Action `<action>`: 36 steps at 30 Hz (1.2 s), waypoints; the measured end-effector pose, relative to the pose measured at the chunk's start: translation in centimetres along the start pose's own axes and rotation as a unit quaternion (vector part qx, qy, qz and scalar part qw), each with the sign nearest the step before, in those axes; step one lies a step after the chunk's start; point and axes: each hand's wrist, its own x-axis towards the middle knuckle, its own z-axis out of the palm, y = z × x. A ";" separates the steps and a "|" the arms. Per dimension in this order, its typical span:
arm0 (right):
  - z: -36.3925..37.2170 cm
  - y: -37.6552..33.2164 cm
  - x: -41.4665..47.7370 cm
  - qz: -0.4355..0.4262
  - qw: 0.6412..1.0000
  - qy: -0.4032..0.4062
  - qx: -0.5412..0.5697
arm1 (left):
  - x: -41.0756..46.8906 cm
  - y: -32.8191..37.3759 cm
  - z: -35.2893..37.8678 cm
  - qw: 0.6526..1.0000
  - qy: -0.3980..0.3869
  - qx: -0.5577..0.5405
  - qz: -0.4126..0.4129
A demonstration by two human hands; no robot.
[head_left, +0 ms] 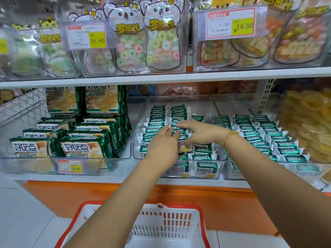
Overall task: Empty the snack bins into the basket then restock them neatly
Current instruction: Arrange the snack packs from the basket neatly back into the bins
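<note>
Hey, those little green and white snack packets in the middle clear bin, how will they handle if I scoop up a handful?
Likely light: the packets are small, puffy sealed film. The glossy wrappers probably slide over each other, so the neat rows in the bin may scatter when pushed. The wrapper seems to picture biscuits, so perhaps crushable.

Left hand and right hand in the middle clear bin of small green packets.
I see my left hand flat on the packet rows inside that bin, fingers straight. My right hand is just beside it, fingers spread across the same rows. Left of the bin stand larger green packs, right of it a second packet bin, below it the red-rimmed basket.
</note>
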 end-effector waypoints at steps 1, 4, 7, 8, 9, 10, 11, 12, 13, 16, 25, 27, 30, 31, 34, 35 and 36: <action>-0.6 -0.4 0.1 0.007 0.997 0.022 0.075 | 0.1 0.0 -0.1 1.000 -0.002 0.004 0.002; -1.5 -1.0 0.9 0.056 0.948 0.189 0.251 | 0.1 0.1 -0.4 1.000 -0.001 0.007 0.009; -1.1 -1.1 2.2 0.083 0.955 0.213 0.190 | 0.0 0.2 -0.5 1.000 -0.002 0.005 0.008; -0.7 -1.0 2.7 0.078 0.960 0.201 0.179 | 0.0 0.3 -0.5 1.000 0.001 0.003 0.005; -0.3 -0.9 3.2 0.078 0.961 0.193 0.179 | 0.0 0.3 -0.5 1.000 0.005 0.001 0.005; 0.0 -0.9 3.7 0.086 0.961 0.190 0.181 | 0.0 0.3 -0.4 1.000 0.008 -0.001 0.005; 0.2 -0.8 4.3 0.099 0.960 0.193 0.178 | 0.0 0.3 -0.4 1.000 0.011 -0.004 0.004; 0.6 -0.9 4.7 0.117 0.957 0.199 0.178 | -0.1 0.3 -0.4 1.000 0.013 -0.006 0.002; 0.8 -0.9 5.2 0.130 0.952 0.208 0.181 | -0.1 0.3 -0.4 1.000 0.013 -0.008 -0.001; 1.1 -1.3 5.9 0.146 0.945 0.215 0.200 | -0.1 0.2 -0.1 1.000 0.015 -0.011 -0.011; 0.7 -0.5 4.1 0.126 0.910 0.209 0.336 | -0.4 -0.4 0.1 0.999 0.041 -0.017 0.006; 0.7 -0.8 2.9 0.112 0.931 0.254 0.239 | -1.2 -0.7 0.2 0.993 0.103 -0.050 0.028; 1.1 -2.1 -0.4 0.044 0.924 0.364 0.112 | -3.5 -1.5 0.7 0.958 0.239 -0.132 0.088; 1.5 -2.5 -1.7 0.010 0.917 0.387 0.095 | -4.6 -1.9 1.2 0.940 0.283 -0.163 0.098; 4.2 -3.7 -5.2 -0.070 0.923 0.371 0.075 | -8.7 -2.9 3.7 0.924 0.302 -0.220 0.081; 5.6 -4.1 -6.1 -0.085 0.936 0.335 0.065 | -10.0 -3.2 5.1 0.933 0.282 -0.212 0.075; 7.3 -4.1 -6.7 -0.094 0.952 0.288 0.053 | -11.3 -3.8 6.8 0.944 0.254 -0.194 0.080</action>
